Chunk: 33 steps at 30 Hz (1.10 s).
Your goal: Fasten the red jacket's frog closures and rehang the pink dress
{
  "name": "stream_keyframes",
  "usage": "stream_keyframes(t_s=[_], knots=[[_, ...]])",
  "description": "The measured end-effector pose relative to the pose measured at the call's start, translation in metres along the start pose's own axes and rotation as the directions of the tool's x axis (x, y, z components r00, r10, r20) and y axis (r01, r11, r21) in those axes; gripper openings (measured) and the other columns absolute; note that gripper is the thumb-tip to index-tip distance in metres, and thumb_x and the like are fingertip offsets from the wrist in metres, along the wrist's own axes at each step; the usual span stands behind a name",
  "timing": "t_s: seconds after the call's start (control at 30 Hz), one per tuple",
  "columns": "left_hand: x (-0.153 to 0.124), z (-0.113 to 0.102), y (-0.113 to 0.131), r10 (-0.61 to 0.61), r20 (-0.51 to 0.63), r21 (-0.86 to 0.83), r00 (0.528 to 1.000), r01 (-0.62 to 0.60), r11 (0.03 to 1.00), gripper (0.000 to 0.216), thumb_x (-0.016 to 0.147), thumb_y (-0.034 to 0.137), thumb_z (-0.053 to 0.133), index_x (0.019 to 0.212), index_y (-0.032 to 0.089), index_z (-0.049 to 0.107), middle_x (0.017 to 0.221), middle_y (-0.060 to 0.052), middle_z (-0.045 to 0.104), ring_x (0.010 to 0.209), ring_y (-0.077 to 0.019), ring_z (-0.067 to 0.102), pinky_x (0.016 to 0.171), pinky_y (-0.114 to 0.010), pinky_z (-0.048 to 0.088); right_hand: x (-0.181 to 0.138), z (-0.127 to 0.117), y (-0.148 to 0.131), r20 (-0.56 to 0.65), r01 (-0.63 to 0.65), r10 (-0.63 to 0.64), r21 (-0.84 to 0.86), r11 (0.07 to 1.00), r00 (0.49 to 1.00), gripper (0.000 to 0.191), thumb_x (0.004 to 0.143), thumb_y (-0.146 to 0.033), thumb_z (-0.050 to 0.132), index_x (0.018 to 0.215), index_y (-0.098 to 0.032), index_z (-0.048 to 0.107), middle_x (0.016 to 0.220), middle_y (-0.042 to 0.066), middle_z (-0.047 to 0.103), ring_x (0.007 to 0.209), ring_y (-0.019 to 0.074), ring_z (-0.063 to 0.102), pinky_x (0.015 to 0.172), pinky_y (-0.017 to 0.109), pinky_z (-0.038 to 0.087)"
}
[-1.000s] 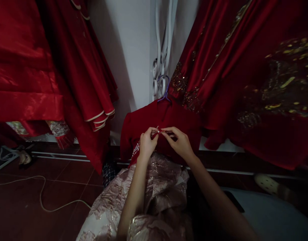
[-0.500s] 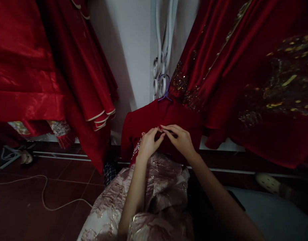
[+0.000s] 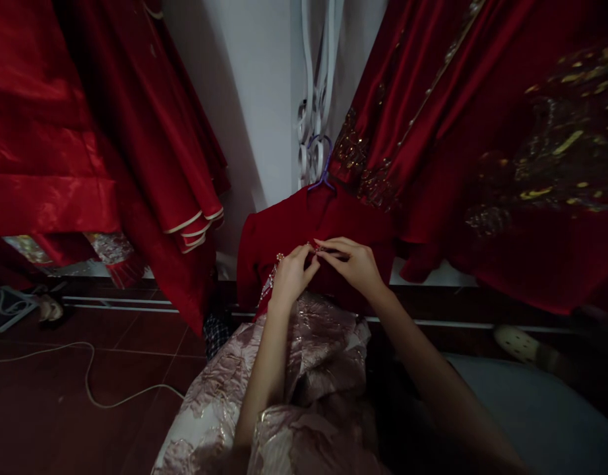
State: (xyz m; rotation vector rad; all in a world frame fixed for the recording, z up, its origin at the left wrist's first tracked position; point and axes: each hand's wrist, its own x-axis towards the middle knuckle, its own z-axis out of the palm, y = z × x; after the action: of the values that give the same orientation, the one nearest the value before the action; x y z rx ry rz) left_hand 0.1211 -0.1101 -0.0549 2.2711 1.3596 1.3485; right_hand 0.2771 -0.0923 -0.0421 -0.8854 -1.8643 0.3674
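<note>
A dark red top [image 3: 284,227] hangs on a purple hanger [image 3: 322,173] hooked onto a white scrolled rack [image 3: 310,112]. My left hand [image 3: 290,276] and my right hand [image 3: 354,265] meet at its chest, fingertips pinched together on a small beaded fastening at the front opening. A beaded trim runs down from my left hand along the garment's edge. A pink and gold brocade skirt [image 3: 324,349] hangs below the top, under both my forearms.
Red satin gowns [image 3: 150,132] hang at the left, red gowns with gold embroidery [image 3: 506,152] at the right. A white cord [image 3: 89,386] lies on the dark red tiled floor. A spotted slipper [image 3: 516,343] and a grey surface [image 3: 531,415] sit at lower right.
Both hands stay pinched at the same spot on the top's front, fingers shifting slightly. The view has tipped a little, so everything sits slightly higher in the frame.
</note>
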Motion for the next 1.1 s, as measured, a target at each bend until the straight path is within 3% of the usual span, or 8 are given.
stream_keyframes(t_s=[0.33,0.47,0.57,0.67,0.77,0.83,0.97,1.1], knots=[[0.0,0.004,0.001,0.029,0.011,0.041,1.0,-0.03,0.999,0.013,0.086,0.021,0.043,0.091,0.02,0.056,0.088,-0.004,0.059,0.081,-0.015,0.057,0.075,-0.024,0.042,0.002,0.003,0.004,0.046,0.013,-0.014,0.028,1.0,0.999,0.036,0.075,-0.021,0.057,0.11,-0.025,0.064,0.1,0.002,0.063,0.082,0.0138,0.062,0.079,0.031,0.056],[0.0,0.012,0.002,0.017,-0.012,-0.045,1.0,-0.017,0.999,0.017,0.085,0.018,0.044,0.098,0.02,0.054,0.094,-0.006,0.059,0.089,-0.016,0.057,0.081,-0.027,0.044,0.009,0.006,0.01,0.03,-0.007,0.007,-0.007,1.0,1.0,0.038,0.071,-0.016,0.056,0.108,-0.023,0.064,0.097,0.003,0.064,0.083,0.0151,0.061,0.08,0.032,0.052],[0.0,0.022,0.001,0.019,-0.013,-0.213,1.0,-0.021,0.977,0.031,0.081,0.014,0.047,0.111,0.02,0.049,0.105,-0.007,0.057,0.097,-0.0147,0.056,0.085,-0.028,0.045,0.008,0.011,0.023,0.05,-0.046,0.039,0.144,0.989,0.998,0.052,0.07,-0.015,0.054,0.121,-0.022,0.052,0.115,0.006,0.058,0.099,0.017,0.058,0.089,0.034,0.048],[-0.001,0.033,-0.004,0.005,0.018,-0.353,1.0,0.002,0.936,0.047,0.076,0.007,0.047,0.121,0.021,0.043,0.113,-0.008,0.053,0.098,-0.0134,0.055,0.08,-0.026,0.048,0.0,0.014,0.033,0.088,-0.051,0.029,0.266,0.963,0.996,0.067,0.069,-0.015,0.054,0.133,-0.025,0.036,0.138,0.007,0.039,0.121,0.0178,0.044,0.101,0.036,0.038],[-0.003,0.041,-0.013,-0.005,0.045,-0.418,0.999,0.023,0.908,0.055,0.071,0.002,0.045,0.123,0.022,0.042,0.116,-0.008,0.052,0.098,-0.0126,0.055,0.078,-0.025,0.049,-0.01,0.015,0.035,0.114,-0.031,0.002,0.248,0.968,0.993,0.079,0.068,-0.014,0.052,0.14,-0.026,0.021,0.146,0.006,0.023,0.129,0.0183,0.033,0.106,0.038,0.032],[-0.003,0.044,-0.019,0.0,0.066,-0.434,0.998,0.029,0.901,0.059,0.07,0.0,0.044,0.124,0.023,0.042,0.118,-0.008,0.05,0.097,-0.0127,0.054,0.077,-0.025,0.049,-0.018,0.011,0.035,0.143,-0.025,0.0,0.176,0.984,0.99,0.082,0.069,-0.011,0.049,0.142,-0.025,0.016,0.147,0.006,0.023,0.131,0.0189,0.031,0.106,0.038,0.031],[-0.006,0.05,-0.031,-0.002,0.091,-0.431,0.996,0.041,0.901,0.059,0.072,0.005,0.046,0.127,0.022,0.041,0.124,-0.009,0.045,0.099,-0.0144,0.052,0.076,-0.026,0.049,-0.034,-0.012,0.039,0.193,-0.136,0.141,-0.035,0.99,0.971,0.073,0.071,-0.012,0.047,0.139,-0.022,0.024,0.126,0.011,0.049,0.1,0.0171,0.057,0.084,0.032,0.048],[-0.01,0.061,-0.045,-0.017,0.111,-0.437,0.994,0.064,0.897,0.059,0.075,0.009,0.046,0.131,0.023,0.038,0.13,-0.009,0.038,0.113,-0.0184,0.047,0.089,-0.033,0.046,-0.041,-0.042,0.04,0.135,-0.252,0.275,-0.167,0.953,0.952,0.043,0.071,-0.022,0.055,0.113,-0.019,0.047,0.081,0.003,0.059,0.065,0.0115,0.056,0.06,0.024,0.047]])
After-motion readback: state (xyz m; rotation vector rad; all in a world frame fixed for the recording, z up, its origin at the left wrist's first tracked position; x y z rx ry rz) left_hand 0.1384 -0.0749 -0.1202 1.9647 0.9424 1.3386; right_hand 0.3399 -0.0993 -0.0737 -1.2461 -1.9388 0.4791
